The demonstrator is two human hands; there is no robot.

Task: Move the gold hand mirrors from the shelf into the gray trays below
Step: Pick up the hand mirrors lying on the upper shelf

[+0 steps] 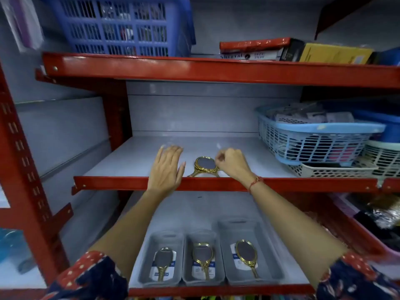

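1. Mirror (pixel 205 165) on the middle shelf (pixel 216 184) looks like the last one up there. It lies flat near the front lip, handle toward us, partly hidden by the lip.
2. Our right hand (pixel 232 163) has its fingers (pixel 220 158) curled together at the right rim of the frame. They touch it or sit just beside it; we cannot tell if it is pinched.
3. Our left hand (pixel 167 167) rests flat on the shelf just left of the mirror, fingers spread, holding nothing.
4. For a clean pickup, we'd pinch the gold frame, not the glass, then tip the head up so the handle clears the lip.
5. Left hand could take the handle if the rim grip slips.
6. Below, three gray trays (pixel 268 252) each hold one mirror already. The wider right tray looks roomiest, so we'd lay this one beside the mirror in it.
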